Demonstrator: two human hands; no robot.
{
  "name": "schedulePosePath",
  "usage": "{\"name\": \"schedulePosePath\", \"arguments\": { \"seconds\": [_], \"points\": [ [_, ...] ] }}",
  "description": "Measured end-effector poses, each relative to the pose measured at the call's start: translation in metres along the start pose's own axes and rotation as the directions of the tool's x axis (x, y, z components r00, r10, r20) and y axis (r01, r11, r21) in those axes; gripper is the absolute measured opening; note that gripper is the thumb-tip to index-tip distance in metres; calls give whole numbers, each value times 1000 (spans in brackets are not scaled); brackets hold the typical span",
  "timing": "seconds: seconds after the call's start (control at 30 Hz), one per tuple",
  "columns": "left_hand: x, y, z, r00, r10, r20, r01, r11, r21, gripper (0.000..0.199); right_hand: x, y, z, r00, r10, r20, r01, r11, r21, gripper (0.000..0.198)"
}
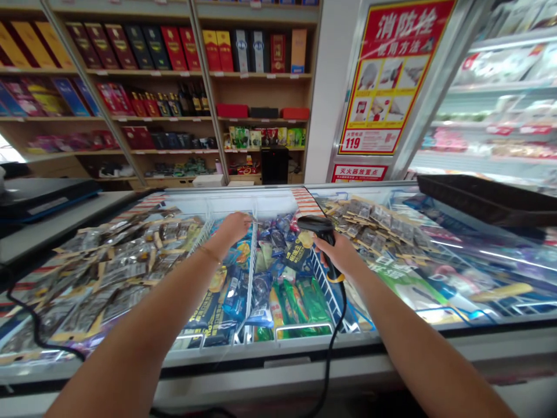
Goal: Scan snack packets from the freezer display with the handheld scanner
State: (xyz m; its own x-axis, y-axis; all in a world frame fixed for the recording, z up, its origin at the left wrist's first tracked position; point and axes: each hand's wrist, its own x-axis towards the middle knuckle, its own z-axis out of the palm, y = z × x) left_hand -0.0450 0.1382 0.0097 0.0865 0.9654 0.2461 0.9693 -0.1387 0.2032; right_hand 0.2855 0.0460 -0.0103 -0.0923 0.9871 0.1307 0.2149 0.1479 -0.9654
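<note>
My right hand (337, 255) is wrapped around the handle of a black barcode scanner (316, 224). Its head points left over the freezer, and a black cable (336, 334) hangs from the handle's base. My left hand (235, 226) is closed, fingertips together, above a white wire divider (251, 261); what they pinch, if anything, is too small to make out. Below both hands lie wrapped ice creams: green packs (307, 299), dark blue packs (235, 293) and a black pack with yellow lettering (296, 253).
Flat brown-edged packets (130, 255) cover the freezer's left side, with a similar pile (383, 217) at right. A black tray (487, 197) rests on the right of the freezer. Behind stand shelves (261, 75) of boxes and a red fire-hydrant poster (394, 75).
</note>
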Motion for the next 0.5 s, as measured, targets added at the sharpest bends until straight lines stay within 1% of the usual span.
{"name": "schedulePosePath", "arguments": {
  "seconds": [0.07, 0.13, 0.23, 0.3, 0.37, 0.4, 0.43, 0.47, 0.5],
  "points": [
    [-5, 17, 2, 998, -53, 21, 54, 997, -46, 40, 0, -1, 0, 1000, -5, 4, 5, 1000, 12, 34],
    [-13, 31, 6, 987, -163, 6, 163, 981, -102, 48, 0, -2, 0, 1000, -10, 5, 10, 1000, 8, 32],
    [-26, 40, 14, 948, -319, 9, 314, 928, -202, 40, -2, -4, 1, 1000, -11, 9, 11, 1000, -24, 28],
    [-34, 40, 21, 931, -365, 6, 355, 901, -249, 34, -3, -5, 1, 1000, -6, 11, 7, 999, -42, 25],
    [-38, 37, 27, 916, -394, -76, 355, 884, -303, 32, -4, -6, 1, 1000, -2, 18, 3, 998, -58, 24],
    [-39, 34, 29, 902, -415, -123, 354, 871, -341, 40, -5, -7, 2, 1000, -4, 25, 6, 998, -63, 23],
    [-39, 31, 31, 886, -437, -157, 354, 854, -382, 52, -6, -9, 2, 999, -8, 34, 11, 998, -67, 23],
    [-38, 28, 32, 871, -461, -171, 359, 834, -419, 63, -7, -10, 2, 999, -13, 44, 16, 997, -70, 24],
    [-36, 25, 32, 865, -477, -157, 369, 815, -447, 67, -8, -12, 3, 999, -17, 50, 21, 997, -72, 24]
  ]
}}
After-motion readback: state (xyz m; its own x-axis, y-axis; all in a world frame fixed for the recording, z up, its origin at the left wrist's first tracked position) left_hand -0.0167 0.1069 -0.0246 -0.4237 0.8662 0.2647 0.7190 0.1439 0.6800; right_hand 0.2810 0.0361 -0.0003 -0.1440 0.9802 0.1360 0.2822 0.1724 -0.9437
